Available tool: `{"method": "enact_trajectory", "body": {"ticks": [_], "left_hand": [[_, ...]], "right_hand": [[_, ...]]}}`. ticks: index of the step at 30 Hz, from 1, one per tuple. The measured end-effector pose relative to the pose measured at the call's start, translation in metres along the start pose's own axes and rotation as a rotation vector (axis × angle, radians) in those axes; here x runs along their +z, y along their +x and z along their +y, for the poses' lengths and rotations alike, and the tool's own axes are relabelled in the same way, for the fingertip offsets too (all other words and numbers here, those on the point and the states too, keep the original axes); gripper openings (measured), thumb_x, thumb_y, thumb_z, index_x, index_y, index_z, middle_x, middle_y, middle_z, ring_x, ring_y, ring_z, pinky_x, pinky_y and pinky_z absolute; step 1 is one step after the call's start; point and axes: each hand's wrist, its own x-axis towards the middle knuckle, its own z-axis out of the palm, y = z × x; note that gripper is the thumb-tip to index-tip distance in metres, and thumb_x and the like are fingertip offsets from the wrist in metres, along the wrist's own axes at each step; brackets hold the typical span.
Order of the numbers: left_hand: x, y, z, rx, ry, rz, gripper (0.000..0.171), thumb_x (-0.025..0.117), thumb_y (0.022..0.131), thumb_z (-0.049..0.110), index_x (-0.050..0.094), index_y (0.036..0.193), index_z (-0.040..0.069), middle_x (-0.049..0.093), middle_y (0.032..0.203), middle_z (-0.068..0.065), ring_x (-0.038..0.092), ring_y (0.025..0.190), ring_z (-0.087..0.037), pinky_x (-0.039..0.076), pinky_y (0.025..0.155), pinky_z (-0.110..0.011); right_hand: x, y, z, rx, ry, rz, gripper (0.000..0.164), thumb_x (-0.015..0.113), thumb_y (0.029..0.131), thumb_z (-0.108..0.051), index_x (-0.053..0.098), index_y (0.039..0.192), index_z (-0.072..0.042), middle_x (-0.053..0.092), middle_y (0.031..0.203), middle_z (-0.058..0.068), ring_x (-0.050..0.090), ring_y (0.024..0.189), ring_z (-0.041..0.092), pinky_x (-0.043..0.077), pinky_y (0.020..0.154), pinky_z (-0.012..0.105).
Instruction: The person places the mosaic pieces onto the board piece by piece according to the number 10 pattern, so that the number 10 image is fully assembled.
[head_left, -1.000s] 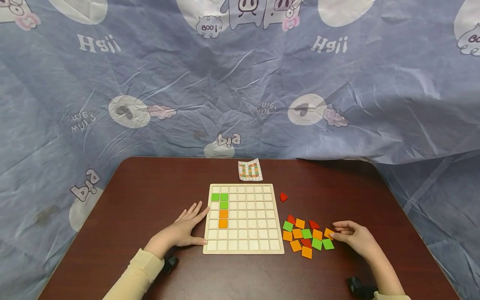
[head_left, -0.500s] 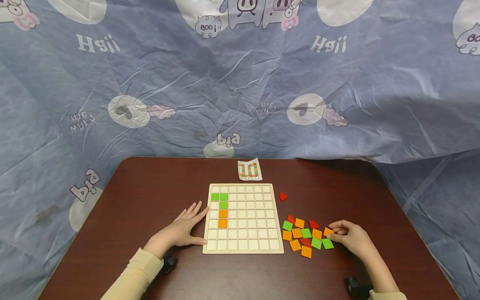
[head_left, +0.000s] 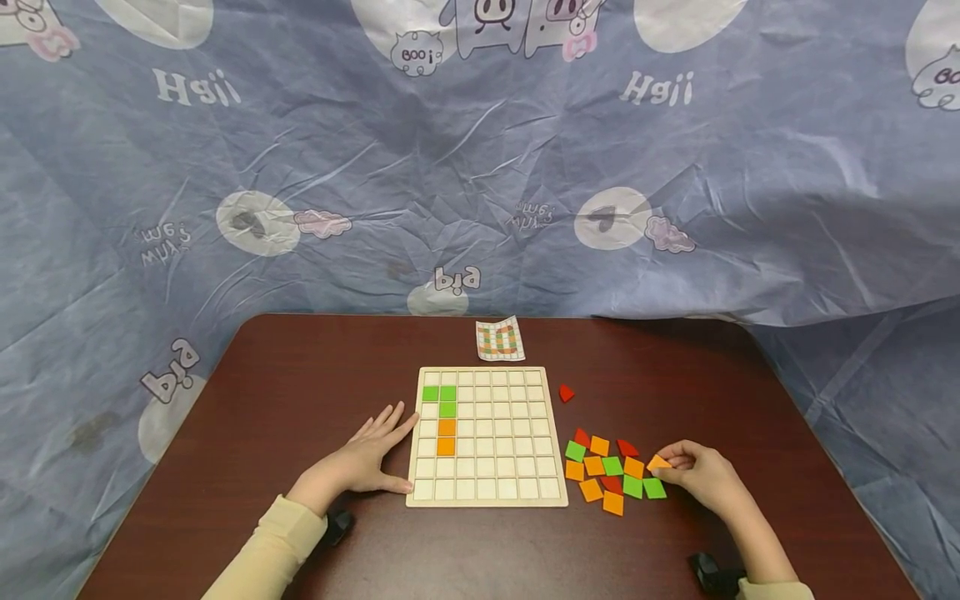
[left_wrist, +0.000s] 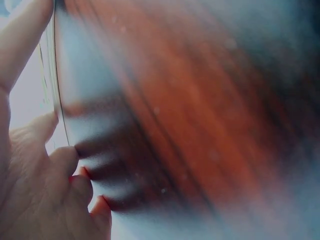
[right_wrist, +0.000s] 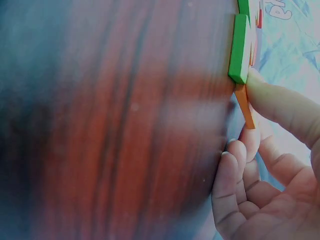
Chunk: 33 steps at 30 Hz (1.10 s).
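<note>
A pale wooden grid board (head_left: 507,446) lies on the table, with several green and orange square tiles set in its left columns. Along its left edge rests my left hand (head_left: 367,458), fingers spread, thumb and forefinger touching the rim. My right hand (head_left: 708,477) pinches an orange square tile (head_left: 658,462) at the right end of a loose group of tiles. In the right wrist view that orange tile (right_wrist: 244,105) is tilted between thumb and fingers, just by a green tile (right_wrist: 239,47). The left wrist view shows the left fingertips (left_wrist: 65,157) at the board's edge.
Several loose orange, green and red tiles lie right of the board, among them a green square (head_left: 655,488). A red quarter-round piece (head_left: 566,393) lies apart from them. Behind the board is a printed pattern card (head_left: 500,340). A blue printed cloth (head_left: 480,167) hangs behind the table.
My right hand has shifted slightly left and now holds the orange tile tilted at the group's right end. The left hand and the board have stayed put.
</note>
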Motion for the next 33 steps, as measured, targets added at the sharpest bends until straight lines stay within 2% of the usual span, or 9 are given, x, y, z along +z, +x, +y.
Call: {"method": "enact_trajectory", "body": {"ticks": [7, 13, 21, 25, 33], "left_hand": [[0.001, 0.000, -0.002, 0.009, -0.007, 0.005, 0.110, 0.082, 0.075, 0.049, 0.020, 0.159, 0.013, 0.006, 0.165, -0.021, 0.004, 0.152, -0.043, 0.010, 0.121, -0.060], [0.002, 0.002, -0.003, 0.000, -0.031, 0.006, 0.112, 0.084, 0.073, 0.049, 0.021, 0.159, 0.014, 0.006, 0.165, -0.020, 0.004, 0.152, -0.042, 0.009, 0.121, -0.060], [0.002, 0.002, -0.002, -0.013, -0.046, 0.009, 0.113, 0.085, 0.072, 0.048, 0.021, 0.159, 0.014, 0.006, 0.165, -0.020, 0.004, 0.152, -0.041, 0.009, 0.122, -0.059], [0.001, 0.001, -0.001, -0.013, -0.052, 0.008, 0.112, 0.085, 0.072, 0.048, 0.022, 0.158, 0.013, 0.006, 0.165, -0.020, 0.003, 0.152, -0.042, 0.009, 0.122, -0.060], [0.001, -0.001, -0.001, -0.006, -0.064, 0.004, 0.112, 0.084, 0.073, 0.048, 0.021, 0.159, 0.013, 0.005, 0.165, -0.020, 0.002, 0.152, -0.041, 0.008, 0.121, -0.060]], "right_hand": [[-0.002, 0.001, 0.000, 0.022, 0.052, -0.021, 0.035, 0.079, 0.084, -0.029, 0.069, 0.101, -0.001, 0.067, 0.087, 0.003, 0.059, 0.078, 0.014, 0.047, 0.066, 0.027], [-0.002, 0.000, -0.011, 0.000, 0.140, -0.015, 0.041, 0.076, 0.087, -0.034, 0.067, 0.106, 0.001, 0.072, 0.089, 0.002, 0.064, 0.079, 0.014, 0.051, 0.068, 0.024], [0.007, 0.000, -0.054, -0.022, 0.365, -0.034, 0.043, 0.073, 0.089, -0.034, 0.062, 0.114, 0.000, 0.073, 0.096, 0.001, 0.069, 0.087, 0.015, 0.056, 0.080, 0.027], [0.014, 0.003, -0.076, -0.067, 0.434, -0.040, 0.041, 0.074, 0.088, -0.032, 0.061, 0.112, -0.001, 0.072, 0.094, 0.001, 0.069, 0.089, 0.018, 0.056, 0.080, 0.030], [0.030, 0.012, -0.111, -0.102, 0.527, -0.083, 0.038, 0.078, 0.086, -0.029, 0.061, 0.108, -0.003, 0.071, 0.088, -0.001, 0.067, 0.087, 0.025, 0.055, 0.074, 0.034]]}}
